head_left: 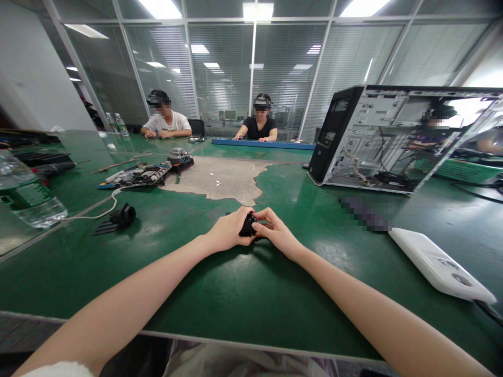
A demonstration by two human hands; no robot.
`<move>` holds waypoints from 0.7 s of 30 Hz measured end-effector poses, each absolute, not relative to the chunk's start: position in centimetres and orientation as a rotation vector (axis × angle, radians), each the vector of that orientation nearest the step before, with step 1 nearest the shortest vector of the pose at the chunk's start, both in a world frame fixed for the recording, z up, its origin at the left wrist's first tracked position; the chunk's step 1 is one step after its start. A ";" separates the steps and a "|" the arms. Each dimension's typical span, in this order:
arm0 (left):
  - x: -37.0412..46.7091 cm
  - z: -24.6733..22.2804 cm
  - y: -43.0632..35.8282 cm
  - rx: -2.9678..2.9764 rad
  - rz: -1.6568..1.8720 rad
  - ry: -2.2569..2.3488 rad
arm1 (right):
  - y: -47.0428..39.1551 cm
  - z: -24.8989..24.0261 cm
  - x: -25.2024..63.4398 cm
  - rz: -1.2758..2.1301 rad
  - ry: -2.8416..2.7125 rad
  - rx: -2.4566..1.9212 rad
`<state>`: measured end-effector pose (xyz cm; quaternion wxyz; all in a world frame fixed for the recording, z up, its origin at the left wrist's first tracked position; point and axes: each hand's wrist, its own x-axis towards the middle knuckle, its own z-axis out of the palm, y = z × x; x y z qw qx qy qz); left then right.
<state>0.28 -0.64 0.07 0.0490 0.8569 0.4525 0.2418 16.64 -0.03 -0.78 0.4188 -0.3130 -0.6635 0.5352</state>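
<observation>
Near the middle of the green table, my left hand point(231, 230) is wrapped round a small black part point(247, 225). From the right side, my right hand point(274, 231) pinches the same part between thumb and fingers. The part is mostly hidden by the fingers, and its exact shape is too small to tell. Another black piece with a round end and flat slats point(122, 214) lies on the table to the left, untouched.
An open computer case point(334, 139) stands at the right, with a white device point(440, 262) before it. A circuit board point(137, 175), black fan-like part point(179, 157) and water bottle point(29, 191) are at the left. Two people point(167, 121) point(259, 125) sit across the green table point(220, 298).
</observation>
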 end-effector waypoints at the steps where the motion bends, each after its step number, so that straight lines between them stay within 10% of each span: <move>1: 0.3 0.1 -0.6 2.612 0.732 1.378 | 0.0 -0.8 16.6 1.341 -1.662 -0.800; 21: 0.3 0.1 -0.7 2.621 0.720 1.391 | 0.0 -0.8 16.7 1.338 -1.656 -0.801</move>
